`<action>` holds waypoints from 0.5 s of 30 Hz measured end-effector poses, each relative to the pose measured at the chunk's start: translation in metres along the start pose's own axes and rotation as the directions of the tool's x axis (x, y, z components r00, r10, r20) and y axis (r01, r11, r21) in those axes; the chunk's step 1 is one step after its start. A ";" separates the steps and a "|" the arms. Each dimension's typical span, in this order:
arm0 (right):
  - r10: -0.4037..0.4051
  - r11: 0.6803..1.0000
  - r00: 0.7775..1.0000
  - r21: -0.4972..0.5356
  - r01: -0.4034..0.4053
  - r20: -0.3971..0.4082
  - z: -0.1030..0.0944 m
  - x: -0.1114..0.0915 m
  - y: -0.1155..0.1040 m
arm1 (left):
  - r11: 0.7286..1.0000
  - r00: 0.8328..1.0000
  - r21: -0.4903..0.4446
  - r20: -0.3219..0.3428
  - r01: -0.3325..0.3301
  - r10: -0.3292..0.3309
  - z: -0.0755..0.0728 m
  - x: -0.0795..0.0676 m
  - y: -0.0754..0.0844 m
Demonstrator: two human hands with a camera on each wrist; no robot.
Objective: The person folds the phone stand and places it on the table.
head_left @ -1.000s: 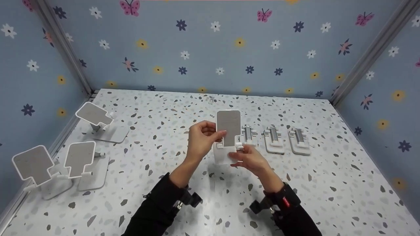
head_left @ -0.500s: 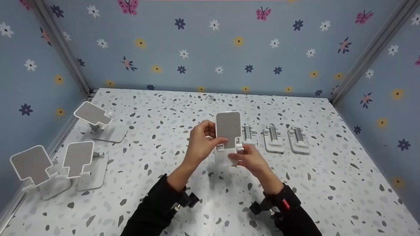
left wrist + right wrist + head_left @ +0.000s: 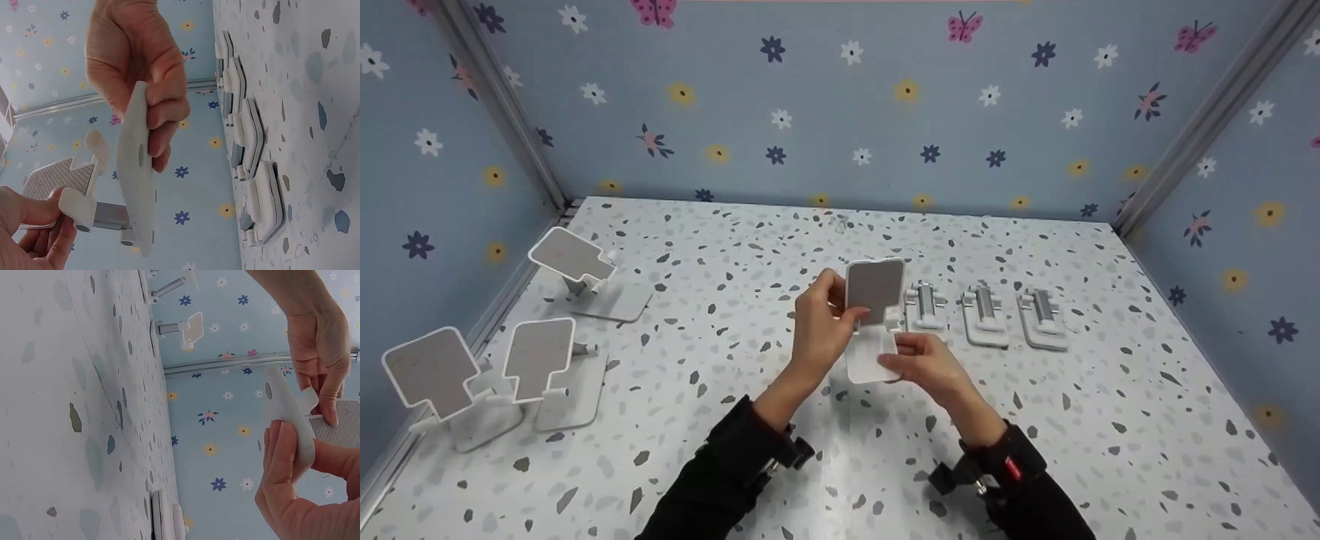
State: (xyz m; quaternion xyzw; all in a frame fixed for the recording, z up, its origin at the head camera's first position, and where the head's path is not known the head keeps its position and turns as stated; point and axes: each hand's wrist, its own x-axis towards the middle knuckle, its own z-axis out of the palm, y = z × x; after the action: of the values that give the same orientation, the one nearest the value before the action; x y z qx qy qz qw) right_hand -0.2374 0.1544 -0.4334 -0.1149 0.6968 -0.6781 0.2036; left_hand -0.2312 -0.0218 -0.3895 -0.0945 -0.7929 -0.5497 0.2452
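Observation:
Between both hands is a white phone stand (image 3: 874, 289) with a grey pad on its upper plate, held up off the table. My left hand (image 3: 819, 322) pinches the lower left edge of that plate, thumb on the pad. With the thumb in front and fingers behind, my right hand (image 3: 934, 365) grips the right edge of the base (image 3: 866, 366). In the left wrist view a short grey arm (image 3: 110, 216) joins the base to the plate, which stands apart from it at an angle. The right wrist view shows the right fingers (image 3: 281, 450) spread along the underside of the base.
Several folded phone stands (image 3: 984, 319) lie in a row just right of the hands. At the left side are three unfolded stands (image 3: 540, 360), close to the left wall. The speckled table (image 3: 720, 465) is bounded by flowered panels (image 3: 840, 97) at the back and sides.
The plate has tilted away from the base, so more of the base shows below it. The stand has shifted slightly left, both hands still holding it.

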 end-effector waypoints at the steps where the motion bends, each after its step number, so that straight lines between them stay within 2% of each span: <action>1: 0.002 1.000 1.000 0.007 -0.002 0.006 0.000 0.000 0.000 | 1.000 1.000 0.002 -0.011 -0.007 0.007 0.001 0.001 -0.002; 10: 0.010 0.998 0.998 0.053 -0.013 0.058 0.003 -0.002 -0.003 | 0.996 0.992 0.015 -0.092 -0.090 0.091 0.007 0.007 -0.023; 15: 0.023 0.997 0.999 0.079 -0.025 0.028 0.004 -0.002 -0.005 | 0.987 0.985 0.068 -0.087 -0.144 0.150 0.009 0.008 -0.026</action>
State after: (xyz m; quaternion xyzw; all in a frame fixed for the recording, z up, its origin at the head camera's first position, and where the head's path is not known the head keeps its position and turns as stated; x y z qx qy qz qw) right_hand -0.2345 0.1512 -0.4286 -0.1075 0.6678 -0.7013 0.2253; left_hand -0.2515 -0.0245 -0.4090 -0.1200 -0.7883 -0.5091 0.3240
